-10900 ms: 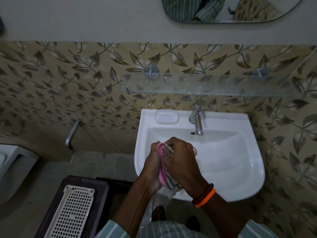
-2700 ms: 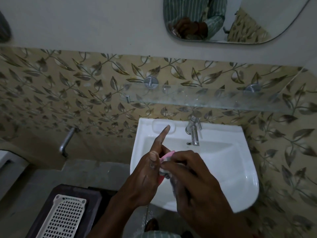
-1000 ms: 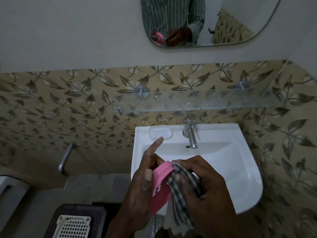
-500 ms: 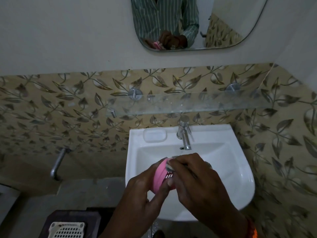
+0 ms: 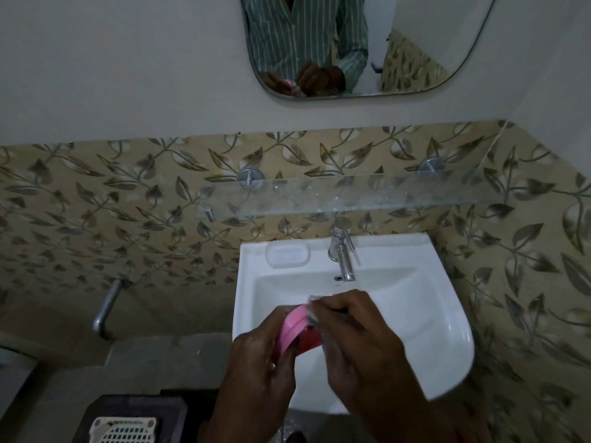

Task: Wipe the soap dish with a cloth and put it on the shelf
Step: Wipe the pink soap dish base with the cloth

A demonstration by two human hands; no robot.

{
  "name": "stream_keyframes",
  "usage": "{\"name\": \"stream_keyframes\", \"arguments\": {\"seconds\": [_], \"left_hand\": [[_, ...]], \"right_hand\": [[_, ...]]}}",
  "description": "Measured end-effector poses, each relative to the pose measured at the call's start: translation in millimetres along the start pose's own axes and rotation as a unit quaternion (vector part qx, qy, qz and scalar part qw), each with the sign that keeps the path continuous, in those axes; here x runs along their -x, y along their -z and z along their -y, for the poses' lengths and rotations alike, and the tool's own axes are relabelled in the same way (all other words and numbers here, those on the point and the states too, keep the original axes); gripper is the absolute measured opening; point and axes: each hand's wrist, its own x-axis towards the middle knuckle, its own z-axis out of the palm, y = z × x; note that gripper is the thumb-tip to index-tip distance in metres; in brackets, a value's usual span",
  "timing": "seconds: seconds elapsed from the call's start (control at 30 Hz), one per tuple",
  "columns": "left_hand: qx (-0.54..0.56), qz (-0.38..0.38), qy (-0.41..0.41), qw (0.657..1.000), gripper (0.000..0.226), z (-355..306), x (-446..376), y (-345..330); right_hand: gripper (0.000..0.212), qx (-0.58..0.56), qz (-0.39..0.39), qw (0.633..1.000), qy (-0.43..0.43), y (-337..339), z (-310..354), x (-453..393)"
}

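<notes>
Head view: left hand (image 5: 256, 356) grips the soap dish (image 5: 292, 326), right hand (image 5: 348, 327) pinches the cloth (image 5: 311, 310) against it; the shelf (image 5: 367, 193) lies at twelve o'clock.

Bare forearms, no sleeves near either hand — green, white-striped shirt (image 5: 287, 30) reflected in the mirror (image 5: 415, 52).
</notes>
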Motion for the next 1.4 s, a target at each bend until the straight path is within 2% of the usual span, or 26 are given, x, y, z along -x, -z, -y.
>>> {"name": "stream_keyframes", "arguments": {"seconds": [0.1,0.17,0.3,0.4,0.47,0.57,0.7,0.8,0.9,0.97,1.1,1.23,1.33,1.4], "left_hand": [[0.025,-0.006,-0.007,1.000,0.064,-1,0,3],[0.013,-0.006,-0.020,1.000,0.058,2,3,9],[-0.019,0.013,-0.025,0.999,0.061,5,3,14],[-0.007,0.023,-0.032,0.999,0.045,7,2,11],[-0.002,0.002,-0.035,0.999,0.045,6,3,14],[0.005,-0.025,-0.027,0.999,0.050,3,6,17],[0.002,-0.040,0.000,0.999,0.065,6,9,15],[0.023,-0.039,0.013,0.999,0.063,4,8,8],[0.064,-0.078,0.031,0.994,0.075,-4,7,6],[0.079,-0.106,0.038,0.990,0.081,-7,9,6],[0.115,-0.113,0.087,0.983,0.092,1,14,5],[0.096,-0.044,0.061,0.993,0.060,0,11,5],[0.136,-0.058,0.082,0.986,0.067,-4,10,5],[0.166,-0.103,0.097,0.976,0.077,-5,11,6]], "right_hand": [[0.022,0.021,0.018,0.998,0.057,1,17,0],[0.025,0.007,0.041,0.998,0.043,9,7,-6],[0.030,-0.012,0.061,0.998,-0.024,17,-4,-10],[0.025,-0.005,0.082,0.996,0.016,13,17,-9],[0.026,-0.010,0.098,0.994,0.037,14,21,-11],[0.032,0.000,0.079,0.997,0.003,17,-1,-15],[0.028,0.022,0.061,0.997,-0.050,9,-12,-9],[0.034,0.055,0.074,0.996,-0.013,-3,18,0],[0.040,0.062,0.075,0.995,0.017,-1,19,-3],[0.054,0.069,0.095,0.993,-0.007,0,3,-3],[0.055,0.099,0.104,0.987,-0.068,-4,-11,2],[0.036,0.113,0.099,0.988,0.022,-5,18,3],[0.038,0.095,0.101,0.988,0.068,-1,21,-1],[0.041,0.076,0.101,0.991,0.044,3,5,-5]]}}
